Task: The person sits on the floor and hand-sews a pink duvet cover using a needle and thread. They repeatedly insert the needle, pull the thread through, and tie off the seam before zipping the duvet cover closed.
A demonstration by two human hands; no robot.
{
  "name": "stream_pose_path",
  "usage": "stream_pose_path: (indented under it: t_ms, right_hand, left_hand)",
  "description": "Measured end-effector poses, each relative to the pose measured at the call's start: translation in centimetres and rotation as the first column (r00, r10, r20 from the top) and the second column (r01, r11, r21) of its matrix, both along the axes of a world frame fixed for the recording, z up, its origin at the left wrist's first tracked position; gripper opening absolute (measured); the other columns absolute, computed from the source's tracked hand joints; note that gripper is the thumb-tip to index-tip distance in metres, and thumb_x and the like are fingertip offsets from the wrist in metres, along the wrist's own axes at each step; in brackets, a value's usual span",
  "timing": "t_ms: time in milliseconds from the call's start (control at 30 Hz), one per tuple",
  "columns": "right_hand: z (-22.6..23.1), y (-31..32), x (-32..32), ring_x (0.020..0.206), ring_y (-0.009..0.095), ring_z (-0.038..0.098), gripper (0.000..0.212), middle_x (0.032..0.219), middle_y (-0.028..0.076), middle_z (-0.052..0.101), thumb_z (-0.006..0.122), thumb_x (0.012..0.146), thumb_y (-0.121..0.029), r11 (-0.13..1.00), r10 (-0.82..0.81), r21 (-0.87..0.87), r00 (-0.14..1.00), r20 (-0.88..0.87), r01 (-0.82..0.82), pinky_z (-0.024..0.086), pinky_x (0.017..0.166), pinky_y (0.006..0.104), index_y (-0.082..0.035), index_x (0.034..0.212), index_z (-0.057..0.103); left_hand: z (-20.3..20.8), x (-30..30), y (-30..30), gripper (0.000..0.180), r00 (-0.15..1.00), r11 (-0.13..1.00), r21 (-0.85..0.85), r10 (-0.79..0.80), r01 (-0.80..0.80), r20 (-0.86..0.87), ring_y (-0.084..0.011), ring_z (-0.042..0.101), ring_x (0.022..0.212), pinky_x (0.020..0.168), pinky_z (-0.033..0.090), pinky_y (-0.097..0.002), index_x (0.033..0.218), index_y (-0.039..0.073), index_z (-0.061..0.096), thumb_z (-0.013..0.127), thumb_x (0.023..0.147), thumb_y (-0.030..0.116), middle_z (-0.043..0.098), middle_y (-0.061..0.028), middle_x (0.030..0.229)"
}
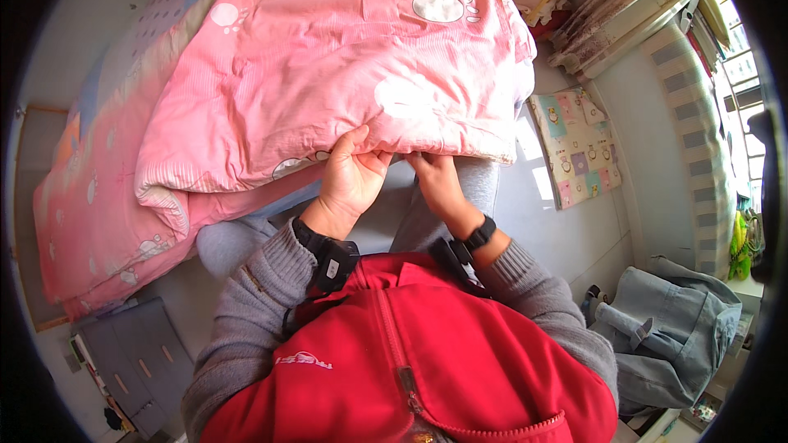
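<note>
A pink quilt [287, 90] printed with white paw shapes is spread over the bed in front of me, its near edge bunched into a thick fold. My left hand [353, 176] grips that edge, thumb on top and fingers curled beneath the fabric. Close beside it, my right hand [439, 184] is closed at the same edge; its fingertips are partly hidden under the quilt. More pink bedding [98, 238] with paw prints hangs down the bed's left side.
A patterned mat [577, 148] lies on the floor to the right. Denim fabric or clothing [673, 332] is heaped at the lower right. A grey drawer cabinet [135, 361] stands at the lower left. Curtains [624, 12] hang at the upper right near a bright window [743, 74].
</note>
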State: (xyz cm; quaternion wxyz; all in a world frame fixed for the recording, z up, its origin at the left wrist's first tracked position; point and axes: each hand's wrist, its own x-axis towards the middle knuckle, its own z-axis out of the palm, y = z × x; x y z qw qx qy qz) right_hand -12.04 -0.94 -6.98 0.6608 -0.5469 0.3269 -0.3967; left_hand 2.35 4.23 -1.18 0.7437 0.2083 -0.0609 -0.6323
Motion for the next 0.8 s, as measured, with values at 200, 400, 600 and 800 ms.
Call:
stream_pose_path:
  t_ms: [200, 400, 600, 800]
  right_hand:
    - [-1.4, -2.6, 3.5, 0.113, 0.025, 0.052, 0.028, 0.119, 0.013, 0.059, 0.05, 0.092, -0.004, 0.942, -0.097, -0.331, 0.989, -0.108, 0.056, 0.04, 0.098, 0.0362, 0.0, 0.119, 0.056]
    - [-1.5, -2.7, 3.5, 0.114, 0.025, 0.051, 0.029, 0.121, 0.014, 0.058, 0.05, 0.093, -0.005, 0.954, -0.051, -0.299, 0.988, -0.147, 0.004, 0.04, 0.098, 0.0367, 0.0, 0.121, 0.054]
    - [-2.7, -1.1, 3.2, 0.115, 0.022, 0.052, 0.032, 0.125, 0.01, 0.056, 0.052, 0.093, -0.004, 0.998, -0.023, -0.056, 1.0, 0.001, 0.023, 0.043, 0.096, 0.0356, -0.001, 0.125, 0.052]
    - [-0.9, -0.5, -2.9, 0.105, 0.019, 0.059, 0.029, 0.113, 0.007, 0.062, 0.054, 0.092, -0.004, 0.953, -0.124, 0.298, 0.968, 0.218, 0.055, 0.051, 0.086, 0.0344, 0.0, 0.121, 0.056]
  left_hand:
    - [0.2, 0.5, 0.3, 0.021, 1.0, 0.993, 0.114, 0.027, -0.026, -0.002, -0.02, 0.064, 0.097, 0.094, 0.051, -0.0414, 0.109, 0.002, 0.06, 0.055, 0.091, 0.01, 0.067, -0.006, 0.101]
    - [-0.1, 0.4, 0.3, 0.019, 0.999, 0.993, 0.114, 0.033, -0.037, 0.038, -0.017, 0.063, 0.09, 0.093, 0.051, -0.04, 0.107, 0.002, 0.06, 0.057, 0.089, 0.008, 0.065, -0.0031, 0.091]
    - [0.7, 1.0, -0.4, 0.024, 0.996, 0.999, 0.016, 0.041, -0.042, 0.074, -0.0179, 0.062, 0.092, 0.089, 0.05, -0.0339, 0.109, 0.002, 0.059, 0.06, 0.087, 0.01, 0.066, -0.0067, 0.103]
    - [1.5, 0.9, -0.3, 0.021, 0.993, 0.991, 0.121, 0.046, -0.059, 0.107, -0.0178, 0.062, 0.091, 0.088, 0.051, -0.0348, 0.107, 0.001, 0.06, 0.057, 0.087, 0.009, 0.065, -0.0055, 0.097]
